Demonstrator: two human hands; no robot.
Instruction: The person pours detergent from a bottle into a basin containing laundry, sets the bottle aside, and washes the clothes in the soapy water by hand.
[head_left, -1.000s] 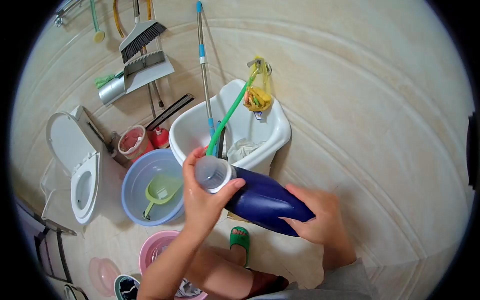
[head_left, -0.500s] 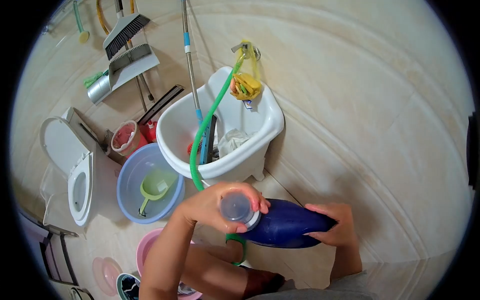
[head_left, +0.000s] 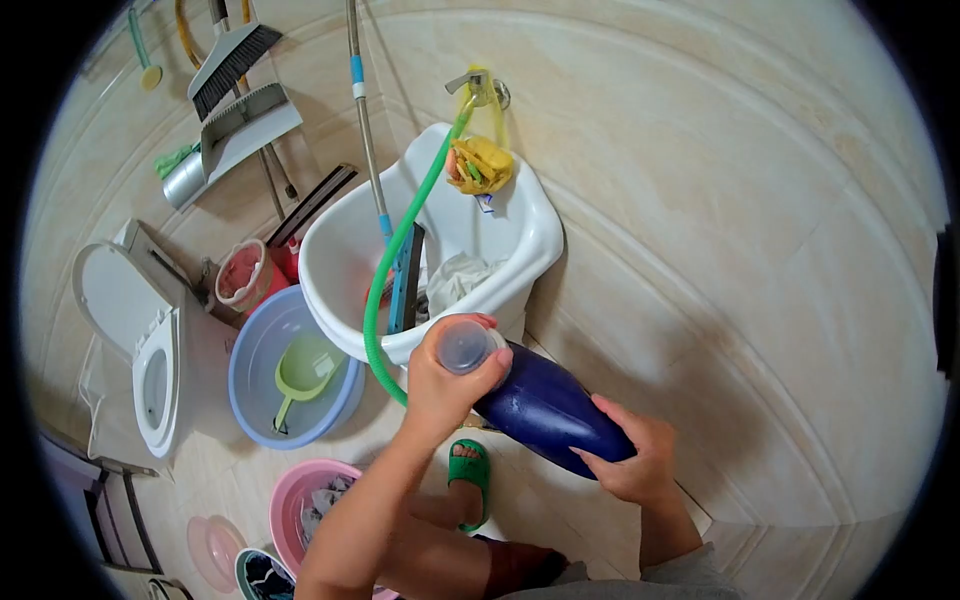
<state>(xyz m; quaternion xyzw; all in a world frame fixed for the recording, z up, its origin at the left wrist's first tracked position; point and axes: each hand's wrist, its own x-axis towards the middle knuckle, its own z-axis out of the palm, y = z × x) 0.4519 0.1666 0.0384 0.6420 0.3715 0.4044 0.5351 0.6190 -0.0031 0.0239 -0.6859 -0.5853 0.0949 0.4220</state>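
A dark blue bottle (head_left: 550,408) with a translucent cap (head_left: 465,346) lies slantwise between my hands, its cap end up and to the left. My left hand (head_left: 440,390) is closed around the cap and the white collar at the neck. At the other end, my right hand (head_left: 632,452) grips the bottle's base between thumb and fingers. Below the bottle, a pink basin (head_left: 285,497) holds greyish fabric, partly hidden by my left arm. One foot wears a green slipper (head_left: 470,478).
A white tub (head_left: 540,235) holds a mop (head_left: 405,280) and white cloth. From the tap (head_left: 478,88) a green hose (head_left: 418,200) hangs over its rim. A blue basin (head_left: 240,385) contains water and a light green scoop (head_left: 300,370). The toilet (head_left: 165,380) stands at left.
The bottle has tilted, its cap end rising and its base swinging left. Both hands moved with it, still gripping. More of the pink basin and the slipper now shows.
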